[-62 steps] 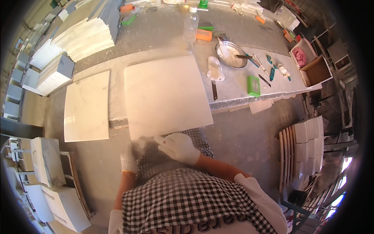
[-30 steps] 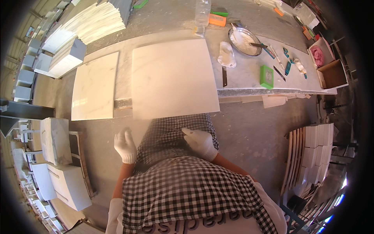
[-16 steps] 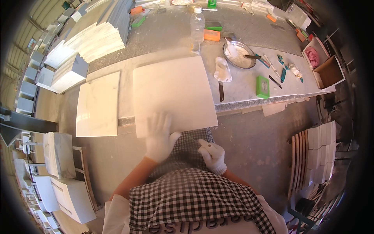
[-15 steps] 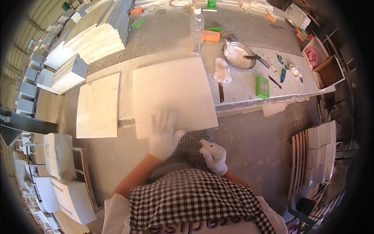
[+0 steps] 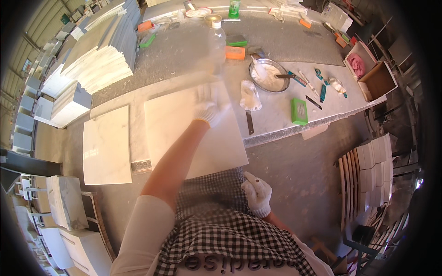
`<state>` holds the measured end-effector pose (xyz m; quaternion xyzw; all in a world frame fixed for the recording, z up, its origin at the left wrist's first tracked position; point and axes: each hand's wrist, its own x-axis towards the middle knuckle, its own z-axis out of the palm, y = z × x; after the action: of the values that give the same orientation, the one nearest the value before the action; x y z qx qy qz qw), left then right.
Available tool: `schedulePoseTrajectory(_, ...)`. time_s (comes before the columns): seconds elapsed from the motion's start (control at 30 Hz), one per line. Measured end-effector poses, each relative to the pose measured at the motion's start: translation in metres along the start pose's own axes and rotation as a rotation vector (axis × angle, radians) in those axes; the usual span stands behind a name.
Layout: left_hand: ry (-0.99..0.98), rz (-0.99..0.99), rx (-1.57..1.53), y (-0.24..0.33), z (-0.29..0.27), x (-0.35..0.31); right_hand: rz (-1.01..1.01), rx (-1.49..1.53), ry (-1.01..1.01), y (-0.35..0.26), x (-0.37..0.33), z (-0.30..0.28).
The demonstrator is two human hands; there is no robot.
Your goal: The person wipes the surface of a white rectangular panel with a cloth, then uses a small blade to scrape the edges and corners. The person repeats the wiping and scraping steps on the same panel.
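White slab [image 5: 216, 145]: on bench [image 5: 276, 106], overhanging near edge. Left hand [image 5: 208, 103]: blurred over slab's far part, grip released. Right hand [image 5: 258, 191]: near apron [image 5: 198, 241], fingers curled; cannot tell whether grasping anything. Far: clear bottle [image 5: 216, 43]. Right: white cloth [image 5: 250, 95], bowl [image 5: 271, 91], green box [image 5: 299, 112]. Left: second slab [image 5: 107, 147].

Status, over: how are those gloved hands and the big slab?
Left hand blurred over big slab, contact unclear. Right hand curled near its front edge. Slab overhangs bench front. Bottle beyond far edge.
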<state>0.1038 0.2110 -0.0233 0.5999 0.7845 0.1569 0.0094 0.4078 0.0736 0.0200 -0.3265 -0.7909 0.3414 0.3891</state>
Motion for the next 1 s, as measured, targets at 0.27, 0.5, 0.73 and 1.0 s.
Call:
schedulePoseTrajectory(0.27, -0.150, 0.377, -0.369, 0.080, -0.013, -0.053, -0.086, -0.032, 0.031, -0.006, 0.019, 0.001)
schedulePoseTrajectory(0.5, -0.130, 0.507, -0.413, 0.098, -0.051, -0.137, -0.056, -0.084, 0.012, -0.024, 0.035, -0.010)
schedulePoseTrajectory(0.73, 0.095, 0.189, -0.530, 0.039, -0.093, -0.205, 0.157, -0.100, 0.153, 0.001, 0.051, -0.015)
schedulePoseTrajectory(1.0, 0.422, -0.306, 0.101, -0.130, -0.112, -0.211, 0.419, 0.320, 0.127, 0.028, 0.091, -0.017)
